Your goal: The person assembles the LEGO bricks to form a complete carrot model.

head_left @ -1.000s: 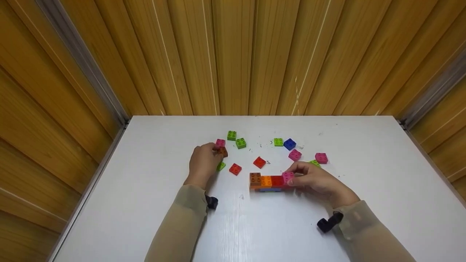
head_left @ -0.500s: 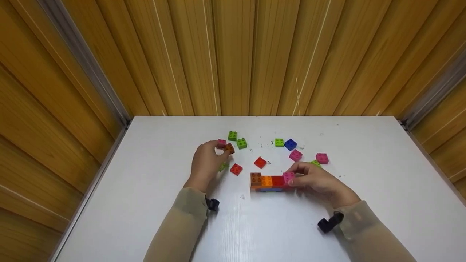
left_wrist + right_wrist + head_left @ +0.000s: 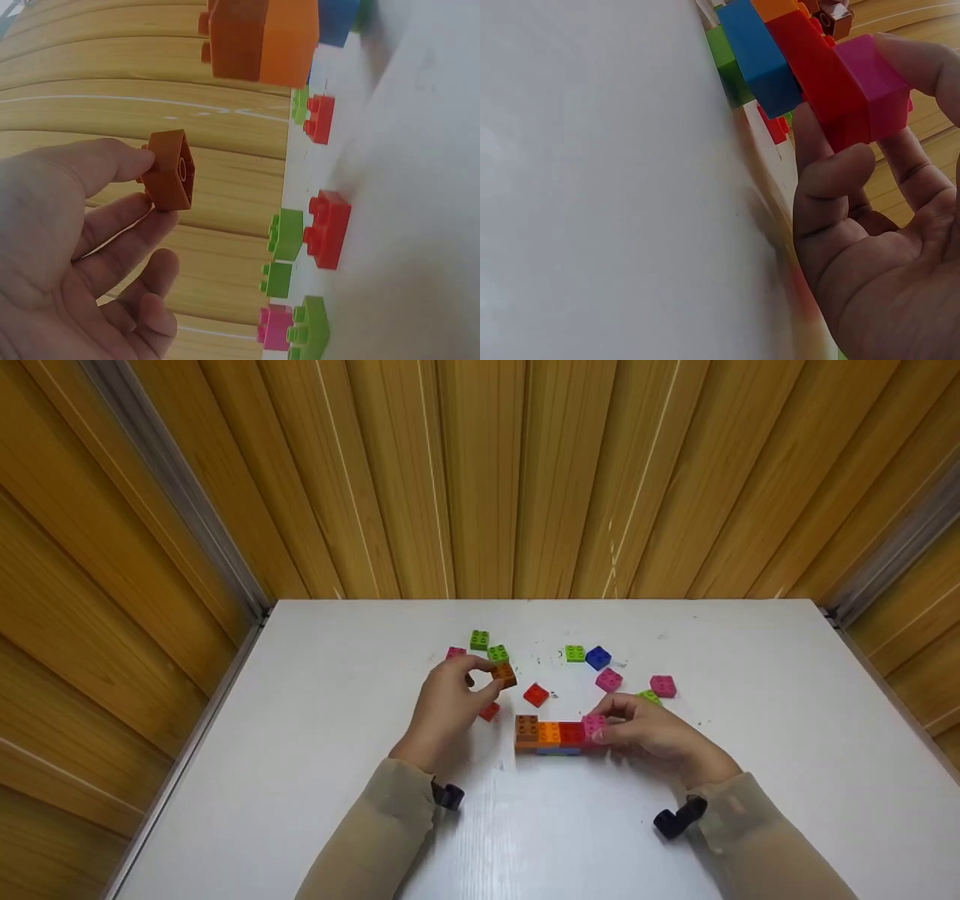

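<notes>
My left hand (image 3: 450, 701) pinches a loose brown toy brick (image 3: 504, 676) between thumb and fingertips, above the table. In the left wrist view this brown brick (image 3: 171, 171) shows its hollow underside, tilted sideways. My right hand (image 3: 660, 735) holds the right end of a brick assembly (image 3: 549, 733), thumb and fingers on its pink brick (image 3: 593, 726). Brown, orange, red and pink bricks form the assembly's top row. Beneath them, the right wrist view shows a long red brick (image 3: 821, 82), a blue brick (image 3: 761, 60) and a green brick (image 3: 727, 66). The held brown brick is apart from the assembly.
Loose bricks lie behind the hands on the white table (image 3: 337, 660): a red one (image 3: 535, 694), green ones (image 3: 479, 640), a blue one (image 3: 598, 657) and pink ones (image 3: 663, 685). Another red brick (image 3: 490, 712) is partly covered by my left hand. Ribbed wood-patterned walls (image 3: 480, 480) enclose the table.
My left hand has lifted the brown brick from among the loose bricks and carried it right, towards the assembly. The right hand and the assembly stay almost still.
</notes>
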Tool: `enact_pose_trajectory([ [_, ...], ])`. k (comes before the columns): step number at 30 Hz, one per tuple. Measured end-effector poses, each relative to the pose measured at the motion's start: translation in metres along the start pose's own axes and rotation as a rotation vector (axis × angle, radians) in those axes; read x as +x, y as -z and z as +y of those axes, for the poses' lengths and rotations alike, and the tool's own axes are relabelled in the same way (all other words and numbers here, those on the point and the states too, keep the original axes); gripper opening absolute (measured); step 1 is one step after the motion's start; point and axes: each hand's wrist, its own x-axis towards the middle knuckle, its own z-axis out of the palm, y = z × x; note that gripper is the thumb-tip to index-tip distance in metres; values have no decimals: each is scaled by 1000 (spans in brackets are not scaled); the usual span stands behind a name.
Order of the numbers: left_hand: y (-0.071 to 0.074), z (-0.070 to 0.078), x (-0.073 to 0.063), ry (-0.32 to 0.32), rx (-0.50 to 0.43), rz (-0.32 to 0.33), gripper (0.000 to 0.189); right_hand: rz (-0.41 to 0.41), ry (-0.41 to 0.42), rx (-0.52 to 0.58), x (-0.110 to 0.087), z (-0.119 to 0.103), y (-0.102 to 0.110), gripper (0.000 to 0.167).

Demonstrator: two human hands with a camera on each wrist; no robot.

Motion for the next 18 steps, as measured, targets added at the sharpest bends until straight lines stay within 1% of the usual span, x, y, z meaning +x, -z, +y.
enact_pose_trajectory([
  [3, -1, 0, -2, -57, -24, -37, 28, -2, 0, -1, 0, 0, -1, 27],
  [6, -3, 1, -5, -123, -22, -63, 28, -1, 2, -9, 1, 0, -1, 27],
  [8, -5, 2, -6, -153, -22, -78, 28, 0, 4, -14, 1, 0, -1, 28],
  [15, -15, 6, -12, -189, -29, -144, 28, -10, 31, -24, 0, -1, 0, 28],
  [18, -18, 7, -14, -211, -22, -172, 28, -7, 25, -18, 0, -2, 0, 28],
])
